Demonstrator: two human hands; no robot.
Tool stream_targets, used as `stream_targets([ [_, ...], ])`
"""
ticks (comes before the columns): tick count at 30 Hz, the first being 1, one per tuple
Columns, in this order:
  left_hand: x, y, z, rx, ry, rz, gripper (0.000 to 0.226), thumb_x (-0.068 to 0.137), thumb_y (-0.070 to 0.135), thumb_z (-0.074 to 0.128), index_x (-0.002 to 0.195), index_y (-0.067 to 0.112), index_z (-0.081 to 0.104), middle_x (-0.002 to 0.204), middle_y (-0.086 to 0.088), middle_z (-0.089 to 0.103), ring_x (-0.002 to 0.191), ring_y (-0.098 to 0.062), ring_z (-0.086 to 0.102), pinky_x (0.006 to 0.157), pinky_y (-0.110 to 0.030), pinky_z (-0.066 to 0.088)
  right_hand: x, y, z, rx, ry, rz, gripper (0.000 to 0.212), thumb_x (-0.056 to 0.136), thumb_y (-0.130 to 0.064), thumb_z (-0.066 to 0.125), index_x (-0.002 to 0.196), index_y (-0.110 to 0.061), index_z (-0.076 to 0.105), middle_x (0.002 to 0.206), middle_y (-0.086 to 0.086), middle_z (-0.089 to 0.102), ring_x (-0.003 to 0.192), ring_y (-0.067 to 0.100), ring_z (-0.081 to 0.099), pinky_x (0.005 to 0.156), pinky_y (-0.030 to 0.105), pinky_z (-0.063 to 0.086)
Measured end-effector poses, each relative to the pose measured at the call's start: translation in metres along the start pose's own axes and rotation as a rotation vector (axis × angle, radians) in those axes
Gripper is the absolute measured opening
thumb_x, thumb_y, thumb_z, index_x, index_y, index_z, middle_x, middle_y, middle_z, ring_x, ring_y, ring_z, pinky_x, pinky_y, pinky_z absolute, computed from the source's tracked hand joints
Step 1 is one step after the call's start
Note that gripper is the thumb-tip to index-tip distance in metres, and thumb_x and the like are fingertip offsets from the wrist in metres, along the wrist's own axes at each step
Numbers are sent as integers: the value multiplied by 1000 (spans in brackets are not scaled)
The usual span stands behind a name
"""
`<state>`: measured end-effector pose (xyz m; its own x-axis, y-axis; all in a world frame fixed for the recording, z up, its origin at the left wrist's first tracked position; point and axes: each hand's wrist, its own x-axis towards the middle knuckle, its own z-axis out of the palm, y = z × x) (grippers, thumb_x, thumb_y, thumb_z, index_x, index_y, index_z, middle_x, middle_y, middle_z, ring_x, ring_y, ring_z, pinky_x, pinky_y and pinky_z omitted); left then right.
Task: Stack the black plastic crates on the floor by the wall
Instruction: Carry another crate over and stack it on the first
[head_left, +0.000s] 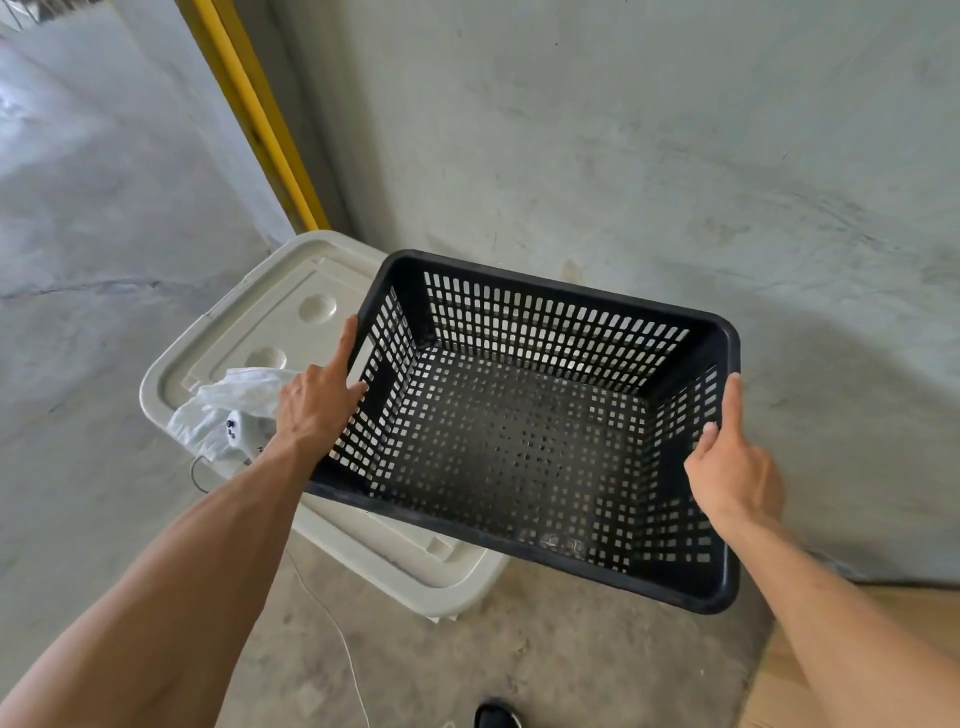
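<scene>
Black crate (524, 441) | both hands grip short ends | above white bin (249, 332)

Black perforated plastic crate (524, 431) held in the air with both bare hands, open side up, empty, tilted slightly. Left hand (317, 397) grips the left short wall, thumb along the rim, fingers (358, 389) on the slotted side. Right hand (732, 462) holds the right short rim, thumb on top edge. Under and left of the crate: cream plastic bin lid (270, 322) with round recesses, partly covered by the crate. Crumpled white cloth (228, 405) lies on the lid's left edge, just beside the left wrist. Grey concrete wall (675, 156) behind, concrete floor (467, 665) below. Yellow post (249, 104) upper left. Thin white cord (337, 634) on floor. Black shoe tip (496, 714) at bottom edge.
</scene>
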<state>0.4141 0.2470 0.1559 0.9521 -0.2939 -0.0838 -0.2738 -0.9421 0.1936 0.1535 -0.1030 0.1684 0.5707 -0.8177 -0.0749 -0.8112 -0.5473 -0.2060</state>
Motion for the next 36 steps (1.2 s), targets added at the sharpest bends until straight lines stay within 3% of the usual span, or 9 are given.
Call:
stream_targets([
  [8,-41,-7,-15,-31,15,-12,94,97,32,62,157,38,-10,58,-3,47,50,-16,51,55,-36,47,-5,10,-14,-43,-33,-32,68,106,-32,34,158,-33,-11,50,2,47,39,15,43,36,22,32],
  [16,-89,-7,-74,-48,40,-13,92,99,40,54,151,46,-21,76,-9,60,60,-20,59,54,-35,44,-52,21,-77,24,4,-41,72,105,-30,38,157,-36,-11,52,5,53,41,19,49,38,26,35],
  [22,-160,-3,-139,35,38,42,93,98,36,57,155,38,-17,71,-5,54,64,-21,57,60,-36,46,-133,44,-139,27,24,-5,69,105,-33,40,158,-36,-5,58,5,57,46,19,54,40,29,40],
  [26,-212,-4,-181,119,46,137,97,94,29,61,156,35,-13,65,1,45,59,-17,53,54,-31,41,-203,69,-179,6,40,43,67,105,-33,39,159,-35,0,62,5,60,51,20,57,48,32,48],
  [31,-280,-10,-221,142,97,241,96,91,21,62,157,33,-6,81,-4,59,71,-23,60,57,-31,41,-302,100,-213,28,63,86,67,105,-32,39,159,-32,-1,65,3,62,53,18,58,43,29,38],
  [36,-332,-18,-233,181,38,282,104,85,22,70,157,30,-4,99,-9,68,84,-27,65,69,-36,51,-380,127,-225,32,61,138,67,104,-31,39,159,-32,0,68,3,60,57,19,56,50,32,44],
])
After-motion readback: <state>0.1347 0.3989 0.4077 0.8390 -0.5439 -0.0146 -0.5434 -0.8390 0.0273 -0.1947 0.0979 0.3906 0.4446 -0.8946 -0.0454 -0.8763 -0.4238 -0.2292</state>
